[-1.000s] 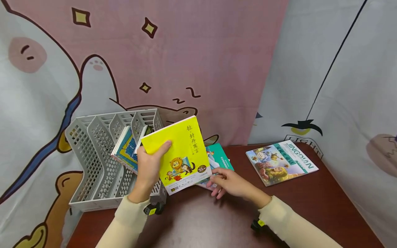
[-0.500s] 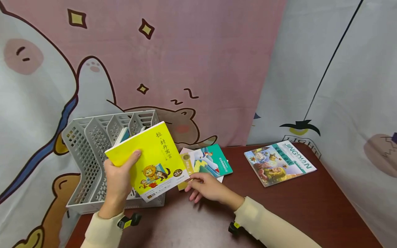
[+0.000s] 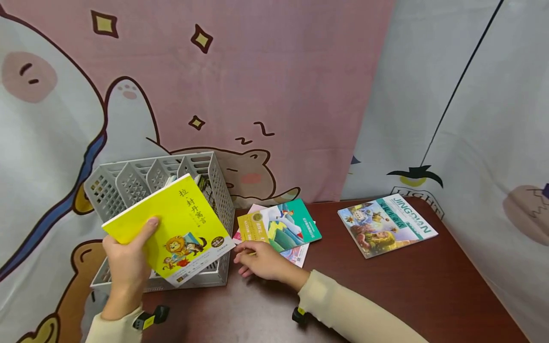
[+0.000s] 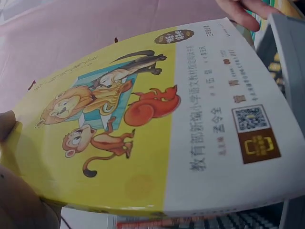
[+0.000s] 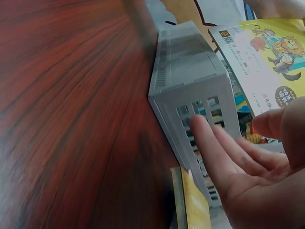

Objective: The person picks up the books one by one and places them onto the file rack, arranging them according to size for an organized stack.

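Note:
My left hand [image 3: 128, 262] grips a yellow and white picture book [image 3: 171, 228] at its left edge, with the thumb across the cover. The book is tilted in front of the grey slotted file holder [image 3: 225, 209] and hides much of it. My right hand [image 3: 268, 262] is by the book's lower right corner, its fingers loosely extended in the right wrist view. Whether a fingertip touches that corner is hard to tell. Behind this hand, a green and yellow book [image 3: 291, 219] lies over a pinkish one [image 3: 300, 255] on the table.
Several books stand in the holder's compartments, partly hidden. Another book [image 3: 388, 224] with a green and white cover lies at the right on the brown table [image 3: 364, 290]. A printed curtain [image 3: 291, 95] hangs right behind the table.
Both hands have moved left, carrying the yellow book from beside the holder to in front of it. The green and yellow book and the pinkish one now show more.

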`<state>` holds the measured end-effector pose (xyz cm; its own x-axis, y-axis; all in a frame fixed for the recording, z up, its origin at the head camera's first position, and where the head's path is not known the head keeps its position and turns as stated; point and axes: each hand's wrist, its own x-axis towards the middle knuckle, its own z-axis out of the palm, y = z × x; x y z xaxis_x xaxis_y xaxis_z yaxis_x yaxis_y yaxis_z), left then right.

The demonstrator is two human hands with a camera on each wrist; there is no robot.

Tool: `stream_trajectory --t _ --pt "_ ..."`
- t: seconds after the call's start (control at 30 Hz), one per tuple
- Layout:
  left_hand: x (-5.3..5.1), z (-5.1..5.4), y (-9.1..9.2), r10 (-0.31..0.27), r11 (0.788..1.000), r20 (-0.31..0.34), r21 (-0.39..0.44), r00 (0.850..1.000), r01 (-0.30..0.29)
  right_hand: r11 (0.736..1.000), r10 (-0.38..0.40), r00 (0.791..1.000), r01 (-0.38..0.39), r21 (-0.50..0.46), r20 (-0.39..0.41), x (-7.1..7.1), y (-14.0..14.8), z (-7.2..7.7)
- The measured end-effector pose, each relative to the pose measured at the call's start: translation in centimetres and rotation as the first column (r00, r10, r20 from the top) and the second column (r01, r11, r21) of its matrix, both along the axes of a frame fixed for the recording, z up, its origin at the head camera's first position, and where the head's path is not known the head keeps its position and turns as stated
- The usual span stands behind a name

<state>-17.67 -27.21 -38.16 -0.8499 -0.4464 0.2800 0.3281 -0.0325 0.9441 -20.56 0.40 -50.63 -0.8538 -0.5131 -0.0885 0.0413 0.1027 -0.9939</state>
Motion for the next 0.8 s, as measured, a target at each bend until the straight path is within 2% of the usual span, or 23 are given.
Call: stream_trajectory --t 0.17,0.27,0.4,0.47,0.6,0.8 --pt "0.2 0.2 -1.3 0.053 0.998 -0.016 0.032 0.998 -0.052 0.998 -0.063 0.998 0.063 0.028 -0.021 0.0 -2.0 -0.1" --pt "0.3 0.2 -2.1 0.097 0.993 -0.035 0.068 0.995 -0.094 0.993 -0.063 0.997 0.067 0.100 -0.045 0.2 -3.3 -0.4" --pt "0.5 -0.2 -3.2 0.154 0.980 -0.051 0.137 0.987 -0.146 0.958 -0.050 0.983 0.098 0.269 -0.178 0.4 -4.5 -0.9" --pt "0.6 -0.4 -3.8 0.172 0.972 -0.048 0.168 0.984 -0.162 0.939 -0.059 0.969 0.135 0.317 -0.238 0.5 -5.0 -1.1" --pt "1.0 -0.8 -5.1 0.207 0.960 -0.024 0.197 0.978 -0.198 0.930 -0.082 0.964 0.165 0.328 -0.252 0.5 -5.4 -0.9" --pt "1.5 -0.6 -7.0 0.277 0.940 0.009 0.206 0.961 -0.273 0.923 -0.076 0.961 0.168 0.347 -0.264 0.6 -5.2 -1.0"
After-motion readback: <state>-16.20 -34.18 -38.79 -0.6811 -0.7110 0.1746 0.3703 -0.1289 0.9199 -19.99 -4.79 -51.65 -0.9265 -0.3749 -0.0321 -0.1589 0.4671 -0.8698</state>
